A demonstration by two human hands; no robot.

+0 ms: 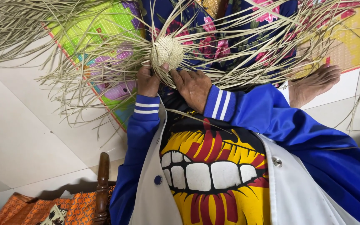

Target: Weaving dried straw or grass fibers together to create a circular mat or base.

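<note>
Work in hand: weaving pale flat strands (246, 62) into a small round woven disc (167, 51); judging by its size, only the centre is made.
Disc: upper middle of the frame, held over the lap, with loose strands fanning out from it to both sides.
Left hand (148, 81): just below and left of the disc, fingers curled shut around its edge, thumb pressed on the rim.
Right hand (193, 86): just below and right of the disc, fingers bent in among the strands; whether they pinch one I cannot tell.
Around: a bright patterned mat (105, 37) under the strands at upper left, pale floor tiles (30, 125) on the left, a bare foot (313, 81) at right, a dark wooden post (102, 187) at lower left.
Next move calls for: likely a firm hold on the disc while one strand is separated from the tangle and kept flat.
</note>
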